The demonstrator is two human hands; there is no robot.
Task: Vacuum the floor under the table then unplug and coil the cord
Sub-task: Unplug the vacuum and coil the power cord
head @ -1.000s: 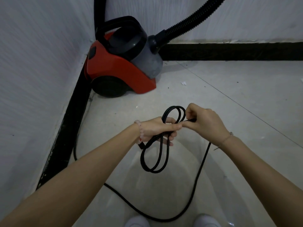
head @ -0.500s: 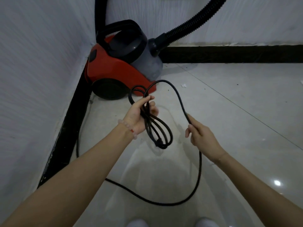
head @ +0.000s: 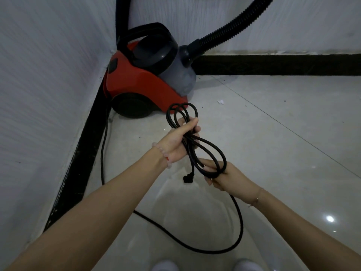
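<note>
A red and grey canister vacuum stands in the room's corner. Its black cord runs along the left baseboard, curves over the floor in front of me and rises to my hands. My left hand grips the middle of several cord loops, whose upper ends stick out above my fingers. My right hand holds the lower end of the loops, fingers curled round the cord. The black plug dangles free just left of my right hand.
A black ribbed hose leaves the vacuum toward the upper right. White walls with a black baseboard meet in the corner. A small white scrap lies on the glossy tile floor. My white shoes show at the bottom edge.
My right hand has brought the cord's wide arc down and under to the bottom of the bundle, adding a loop. The slack on the floor has shortened.
</note>
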